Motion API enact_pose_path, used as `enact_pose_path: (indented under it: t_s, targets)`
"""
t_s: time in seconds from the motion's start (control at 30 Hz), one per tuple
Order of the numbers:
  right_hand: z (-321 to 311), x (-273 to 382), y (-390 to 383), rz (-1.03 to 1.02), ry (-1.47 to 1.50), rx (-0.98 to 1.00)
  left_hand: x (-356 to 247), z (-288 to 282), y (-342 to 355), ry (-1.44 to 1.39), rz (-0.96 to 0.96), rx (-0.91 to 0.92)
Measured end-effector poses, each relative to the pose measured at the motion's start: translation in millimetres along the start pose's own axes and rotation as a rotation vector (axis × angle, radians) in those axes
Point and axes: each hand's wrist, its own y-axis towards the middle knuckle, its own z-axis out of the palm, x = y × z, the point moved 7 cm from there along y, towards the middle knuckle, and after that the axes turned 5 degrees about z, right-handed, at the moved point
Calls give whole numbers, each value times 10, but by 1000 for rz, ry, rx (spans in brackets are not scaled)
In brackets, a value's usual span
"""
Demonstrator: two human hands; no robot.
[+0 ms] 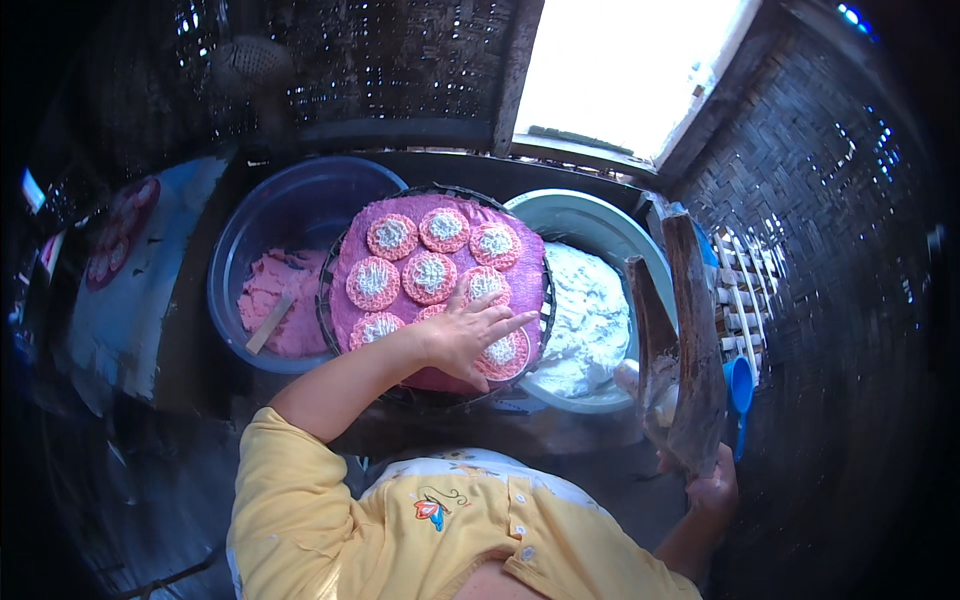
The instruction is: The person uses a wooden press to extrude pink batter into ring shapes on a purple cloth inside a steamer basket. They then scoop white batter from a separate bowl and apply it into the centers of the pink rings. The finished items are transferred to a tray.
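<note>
So the left hand (470,335) is spread flat, fingers (505,325) apart and pointing toward the right of the frame, palm down on the round tray (335,300) in the middle of the picture. It isn't gripping anything, just resting on the pink cloth (350,250) that covers the tray. One pink patty with a white centre (505,352) sits right under the fingertips at the lower right of the tray, partly covered by the hand, and another peeks out just above the fingers. The rest of the patties (430,275) fan out up and to the left from the fingers, in rough rows toward the top of the tray.

The right hand (715,490) is way off at the lower right, fingers closed around the bottom of a long dark wooden piece (690,340) that stands roughly upright, its long axis running up the frame. So the left hand is by far the nearer one to the patties.

Left of the tray is a blue tub (250,230) with pink dough (275,300) and a flat stick in it; right of it a pale basin (590,220) of white stuff.

Hard to tell: whether the palm actually presses a patty, and what that wooden piece is, since its top blurs into a second dark slab beside it. The edges of the frame are very dark.
</note>
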Motion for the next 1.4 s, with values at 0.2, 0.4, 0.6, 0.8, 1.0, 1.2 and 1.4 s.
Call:
enact_pose_path:
  t_s: [0.2, 0.4, 0.6, 0.8, 1.0, 1.2, 1.4]
  targets:
    - [6, -311, -447, 27, 19, -50, 18, -195, -175, -86, -1, -226]
    - [100, -665, -680, 113, -135, 115, 242, -552, -1443, -843, 273, -739]
    - [547, -1221, -488, 267, -592, 206, 224, 824, -2384, -1346, 1, 87]
    - [1510, -1539, 231, 159, -972, 432, 729, 1742, -2906, -649, -510, 36]
    - [2549, -1877, 849, 46, -1066, 584, 1325, 1729, -3591, -374, -762, -295]
    - [3256, -2235, 1117, -328, -1051, 364, 1722, 1605, -3899, -193, -930, -484]
    - [3472, -2152, 1117, -589, -1200, 18, 2025, 1628, -3710, -44, -815, -569]
